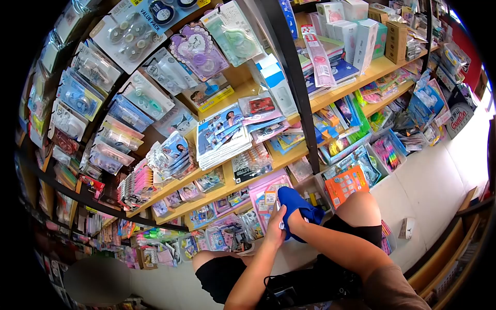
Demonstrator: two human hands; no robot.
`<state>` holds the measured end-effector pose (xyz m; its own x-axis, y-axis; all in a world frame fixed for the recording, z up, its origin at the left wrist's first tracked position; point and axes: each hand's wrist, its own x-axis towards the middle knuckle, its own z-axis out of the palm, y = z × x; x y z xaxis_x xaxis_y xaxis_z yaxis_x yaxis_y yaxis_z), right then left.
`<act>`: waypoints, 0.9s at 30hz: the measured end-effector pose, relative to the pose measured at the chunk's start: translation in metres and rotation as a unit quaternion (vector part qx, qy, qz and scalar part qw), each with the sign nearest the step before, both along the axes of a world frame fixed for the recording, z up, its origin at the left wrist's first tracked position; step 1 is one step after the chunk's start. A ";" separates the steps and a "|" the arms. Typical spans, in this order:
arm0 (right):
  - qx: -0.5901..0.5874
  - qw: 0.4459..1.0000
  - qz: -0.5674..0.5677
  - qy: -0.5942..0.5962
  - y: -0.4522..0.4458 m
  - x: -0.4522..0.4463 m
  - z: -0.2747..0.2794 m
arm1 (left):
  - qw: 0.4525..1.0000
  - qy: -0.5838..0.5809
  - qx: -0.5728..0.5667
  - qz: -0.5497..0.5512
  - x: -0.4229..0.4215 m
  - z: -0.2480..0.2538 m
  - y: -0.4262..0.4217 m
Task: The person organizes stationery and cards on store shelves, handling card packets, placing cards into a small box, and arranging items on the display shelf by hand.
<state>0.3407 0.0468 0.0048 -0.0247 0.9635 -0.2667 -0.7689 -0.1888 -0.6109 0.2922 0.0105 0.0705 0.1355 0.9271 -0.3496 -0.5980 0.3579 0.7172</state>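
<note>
My left hand (276, 225) is closed at the lower right edge of a pink package (267, 198) with printed pictures and labels. Close against it, my right hand (295, 218) holds a bunched blue cloth (298, 202), which covers most of its fingers. The cloth touches the package's right side. Both hands are above low bins, between my knees and the shelf's lower edge.
Wooden shelves (204, 192) carry booklets (219, 135) and small packets. Carded goods hang at the upper left. Beyond a black post (294, 77) stand boxes (356, 44). Low bins include an orange package (346, 186); a small white box (406, 228) lies on the floor.
</note>
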 end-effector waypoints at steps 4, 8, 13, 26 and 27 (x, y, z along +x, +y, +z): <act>0.097 0.899 -0.039 -0.425 0.001 0.016 0.025 | 0.988 -0.146 -0.048 -0.008 -0.014 0.001 -0.002; 0.160 0.724 -0.031 -0.670 0.010 0.017 0.014 | 0.974 -0.227 0.012 -0.020 -0.023 0.030 -0.004; 0.105 0.775 -0.024 -0.623 0.007 0.012 0.006 | 0.988 -0.124 -0.056 -0.079 -0.057 0.021 -0.001; 0.253 0.363 0.226 -0.868 0.006 0.030 0.068 | 0.694 0.574 0.409 0.145 -0.100 0.182 0.101; 0.261 0.378 0.220 -0.861 0.006 0.030 0.066 | 0.638 0.620 0.436 0.136 -0.090 0.197 0.113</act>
<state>0.3705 0.0528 0.0710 -0.4349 0.9000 -0.0287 0.8884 0.4237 -0.1766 0.2026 0.1239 0.2673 0.0483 0.7730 0.6326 0.6680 -0.4958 0.5549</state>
